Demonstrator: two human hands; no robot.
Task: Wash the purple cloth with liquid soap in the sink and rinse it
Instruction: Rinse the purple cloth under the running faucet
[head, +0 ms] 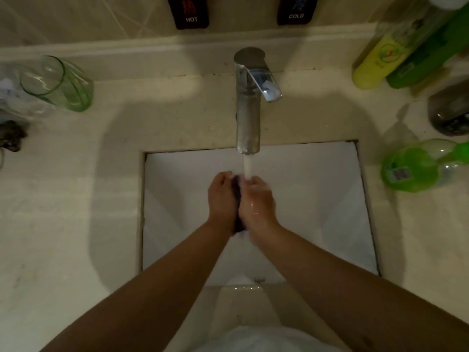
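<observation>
head view looks straight down on a white sink (330, 199) set in a pale counter (63, 212). both hands are pressed together over the middle of the basin, palms facing each other, with the purple cloth (237, 189) squeezed between them; only a dark strip of it shows at the fingertips and again near the wrists. the left hand (222, 199) and the right hand (257, 201) are each closed against the cloth. a chrome tap (248, 110) stands at the back edge of the sink, and a stream of water (247, 166) falls from its spout onto the top of the right hand, which looks wet and shiny. on the counter to the right lies a green bottle (416, 166) on its side, probably the liquid soap, though its label is too blurred to read. behind it stand a yellow bottle (375, 62) and another green one. to the left a clear green glass (58, 82) stands near the wall. on the wall, dark tags read hot (189, 13) and cold (297, 11).
</observation>
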